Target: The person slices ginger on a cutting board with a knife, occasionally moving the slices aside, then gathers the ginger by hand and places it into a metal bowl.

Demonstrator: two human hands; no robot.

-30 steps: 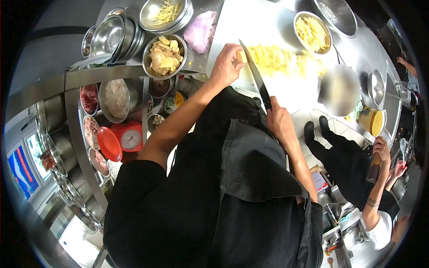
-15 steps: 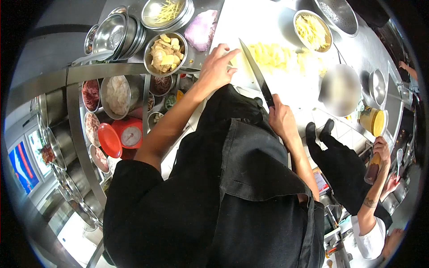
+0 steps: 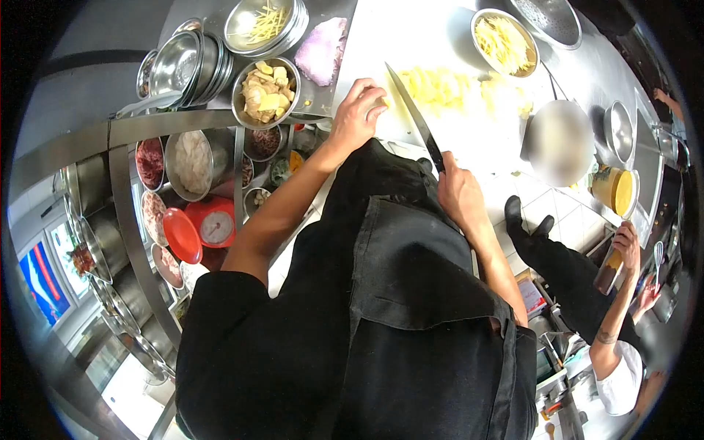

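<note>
My right hand [image 3: 460, 189] grips the dark handle of a long knife [image 3: 415, 110], whose blade points away over the white cutting board [image 3: 381, 37]. Just left of the blade, my left hand [image 3: 357, 116] has its fingers curled, the thumb near the index finger; anything between them is too small to name. Pale yellow sliced pieces [image 3: 447, 92] lie in a row on the board, right of the blade. A bowl of yellow strips [image 3: 504, 42] stands at the board's far right. Left of the board are a bowl of peeled, ginger-like chunks [image 3: 265, 92] and a purplish piece [image 3: 321, 51].
Stacked steel bowls [image 3: 180, 66] stand at the far left. Below the counter edge are food containers and a red scale [image 3: 213, 222]. At the right are an empty bowl [image 3: 620, 130], a yellow tub [image 3: 614, 191] and another person [image 3: 605, 345] holding a bottle.
My left hand has drawn its fingers in from a more spread pose. The knife stays in my right hand at nearly the same angle. The other person's bottle has shifted slightly.
</note>
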